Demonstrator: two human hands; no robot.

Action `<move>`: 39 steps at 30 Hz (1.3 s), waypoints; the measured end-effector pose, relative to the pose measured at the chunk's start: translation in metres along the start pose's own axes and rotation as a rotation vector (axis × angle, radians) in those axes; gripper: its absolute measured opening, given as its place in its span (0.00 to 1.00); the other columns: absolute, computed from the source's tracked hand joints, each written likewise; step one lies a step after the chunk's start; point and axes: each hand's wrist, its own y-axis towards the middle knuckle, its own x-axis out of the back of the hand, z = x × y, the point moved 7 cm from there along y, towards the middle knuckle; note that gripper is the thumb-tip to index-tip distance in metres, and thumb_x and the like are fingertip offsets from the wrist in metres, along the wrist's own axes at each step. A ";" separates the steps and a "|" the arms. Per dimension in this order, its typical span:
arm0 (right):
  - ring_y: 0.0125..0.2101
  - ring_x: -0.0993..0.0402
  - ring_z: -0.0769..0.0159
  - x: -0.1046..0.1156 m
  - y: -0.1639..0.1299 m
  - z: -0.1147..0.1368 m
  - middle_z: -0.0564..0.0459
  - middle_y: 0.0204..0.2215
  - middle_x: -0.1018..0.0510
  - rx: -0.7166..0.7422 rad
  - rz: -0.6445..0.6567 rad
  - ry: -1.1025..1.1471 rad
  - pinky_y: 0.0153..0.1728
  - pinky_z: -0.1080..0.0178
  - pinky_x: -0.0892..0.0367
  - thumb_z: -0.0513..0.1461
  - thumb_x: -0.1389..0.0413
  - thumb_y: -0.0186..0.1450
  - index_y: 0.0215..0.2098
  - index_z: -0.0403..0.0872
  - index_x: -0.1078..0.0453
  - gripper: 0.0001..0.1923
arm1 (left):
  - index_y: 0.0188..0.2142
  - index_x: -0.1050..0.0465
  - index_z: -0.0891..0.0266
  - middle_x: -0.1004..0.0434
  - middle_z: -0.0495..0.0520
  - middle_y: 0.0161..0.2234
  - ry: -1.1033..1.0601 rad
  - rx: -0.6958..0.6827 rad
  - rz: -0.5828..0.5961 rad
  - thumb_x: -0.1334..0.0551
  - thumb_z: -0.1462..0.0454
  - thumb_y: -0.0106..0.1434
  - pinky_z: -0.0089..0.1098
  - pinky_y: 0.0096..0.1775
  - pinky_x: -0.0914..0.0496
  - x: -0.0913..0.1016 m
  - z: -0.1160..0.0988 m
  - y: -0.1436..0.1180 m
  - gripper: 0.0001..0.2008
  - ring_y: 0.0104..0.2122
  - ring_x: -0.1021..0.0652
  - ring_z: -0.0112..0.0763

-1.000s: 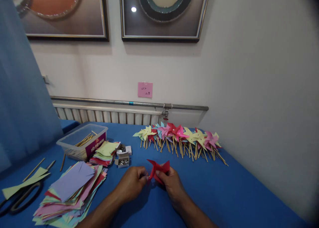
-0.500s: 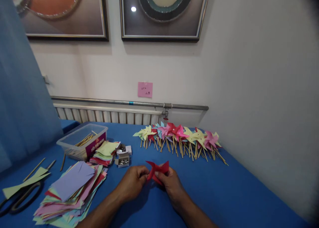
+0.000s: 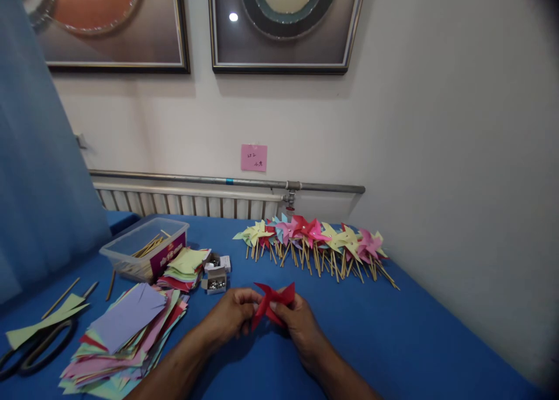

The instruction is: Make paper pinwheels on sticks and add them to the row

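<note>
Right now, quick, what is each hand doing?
Left hand: closed, pinching the left side of the red paper pinwheel.
Right hand: closed, holding the same red paper pinwheel from the right.

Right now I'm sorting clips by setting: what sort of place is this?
Probably an ordinary room used for craft work: a blue table against a wall, a radiator under framed pictures, and finished paper pinwheels laid in a row.

Head camera, looking forward and down (close) at table (image 3: pixel 393 342)
</note>
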 end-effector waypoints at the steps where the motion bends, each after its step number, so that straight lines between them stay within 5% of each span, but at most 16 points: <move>1: 0.20 0.39 0.73 0.001 0.001 0.000 0.59 0.20 0.28 0.009 -0.004 -0.007 0.24 0.68 0.43 0.48 0.30 0.48 0.30 0.45 0.28 0.20 | 0.41 0.24 0.67 0.31 0.45 0.17 -0.009 -0.002 0.011 0.41 0.57 0.52 0.24 0.17 0.46 -0.001 0.000 0.000 0.20 0.14 0.35 0.23; 22: 0.20 0.37 0.70 0.007 0.009 -0.008 0.60 0.18 0.29 0.034 -0.057 0.019 0.25 0.66 0.40 0.49 0.31 0.46 0.30 0.46 0.28 0.20 | 0.44 0.24 0.65 0.30 0.44 0.18 -0.004 -0.037 0.054 0.45 0.64 0.53 0.22 0.14 0.46 -0.007 0.007 0.003 0.20 0.11 0.35 0.21; 39: 0.19 0.39 0.72 0.005 0.007 -0.008 0.60 0.18 0.29 0.019 -0.035 -0.012 0.24 0.67 0.42 0.49 0.30 0.47 0.30 0.46 0.28 0.21 | 0.42 0.24 0.66 0.31 0.43 0.17 -0.003 -0.002 0.044 0.41 0.60 0.55 0.23 0.15 0.48 -0.007 0.009 0.004 0.18 0.11 0.37 0.20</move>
